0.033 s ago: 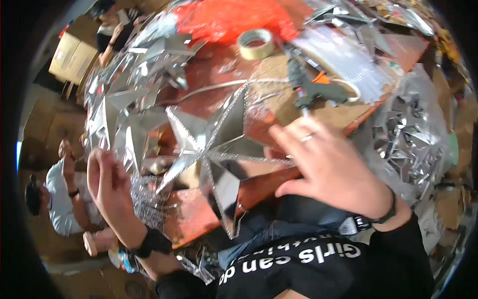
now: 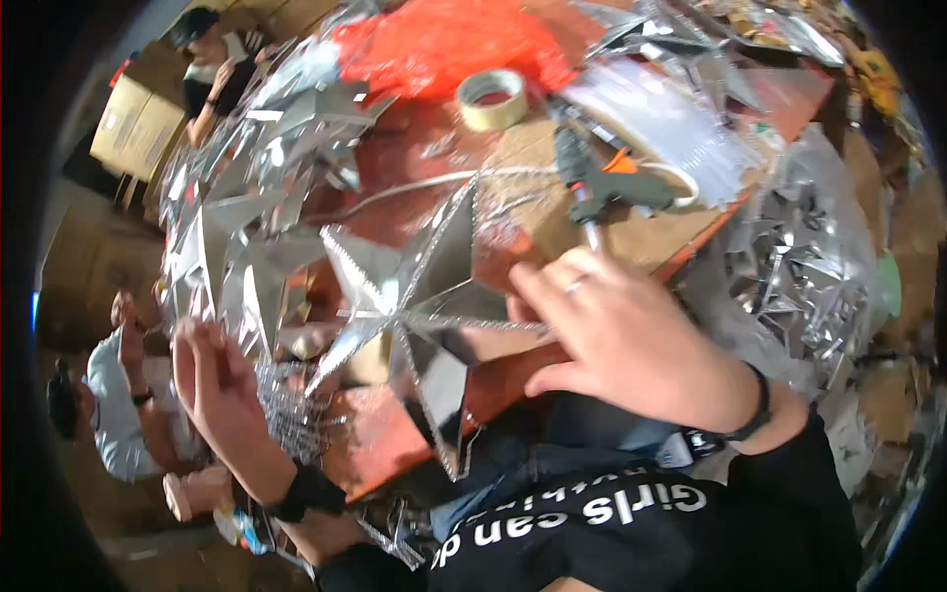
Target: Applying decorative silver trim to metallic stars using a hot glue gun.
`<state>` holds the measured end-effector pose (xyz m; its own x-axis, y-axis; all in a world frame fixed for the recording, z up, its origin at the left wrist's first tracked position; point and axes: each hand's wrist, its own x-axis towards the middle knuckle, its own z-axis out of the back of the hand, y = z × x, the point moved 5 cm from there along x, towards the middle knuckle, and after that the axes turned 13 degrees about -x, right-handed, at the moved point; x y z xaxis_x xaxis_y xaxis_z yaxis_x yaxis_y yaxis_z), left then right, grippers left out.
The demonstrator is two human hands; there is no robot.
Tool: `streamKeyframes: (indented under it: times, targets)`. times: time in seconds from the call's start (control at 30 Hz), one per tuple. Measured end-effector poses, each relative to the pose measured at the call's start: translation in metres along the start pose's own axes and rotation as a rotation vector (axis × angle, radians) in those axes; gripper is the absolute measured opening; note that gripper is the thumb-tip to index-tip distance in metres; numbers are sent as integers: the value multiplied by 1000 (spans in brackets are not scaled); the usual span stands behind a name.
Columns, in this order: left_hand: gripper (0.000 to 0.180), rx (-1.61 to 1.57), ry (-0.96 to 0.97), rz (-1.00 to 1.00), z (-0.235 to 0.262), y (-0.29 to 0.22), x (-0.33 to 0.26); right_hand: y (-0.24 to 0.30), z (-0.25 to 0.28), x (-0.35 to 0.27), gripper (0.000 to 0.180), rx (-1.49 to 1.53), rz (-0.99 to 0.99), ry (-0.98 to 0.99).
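Note:
A silver mirror-faced star (image 2: 395, 314) with glittery trim along its ridges stands over the table in front of me. My right hand (image 2: 631, 345) reaches over the star's right point, thumb spread away from the fingers; its fingertips are beside or on that point. To the star's left, my left hand (image 2: 219, 400) is raised with its fingers drawn together in a pinch; what they hold, if anything, does not show. A heap of silver tinsel trim (image 2: 296, 419) lies by my left hand. Beyond my right hand rests a dark green glue gun (image 2: 617, 187) with an orange trigger.
On the red table (image 2: 380, 434) are a tape roll (image 2: 493, 102), red plastic (image 2: 444, 44), clear glue sticks (image 2: 661, 123) and cardboard (image 2: 538, 148). More silver stars (image 2: 232, 232) pile up at left. A clear bag (image 2: 804, 266) of silver pieces stands right. Two people (image 2: 123, 395) (image 2: 212, 74) are at left.
The table things have shifted slightly left in the picture. My right hand has moved a little left and down along the star's right point; my left hand stays pinched, slightly lower.

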<state>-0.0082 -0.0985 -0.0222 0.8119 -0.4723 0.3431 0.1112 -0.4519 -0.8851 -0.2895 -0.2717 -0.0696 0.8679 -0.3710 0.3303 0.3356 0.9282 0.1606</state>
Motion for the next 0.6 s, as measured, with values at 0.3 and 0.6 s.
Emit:
streamKeyframes:
  times: [0.3, 0.6]
  targets:
    - [24, -178, -236, -32, 43, 23, -22, 17, -8, 21, 39, -278, 70, 92]
    - [31, 70, -110, -155, 38, 14, -30, 20, -4, 47, 33, -282, 193, 246]
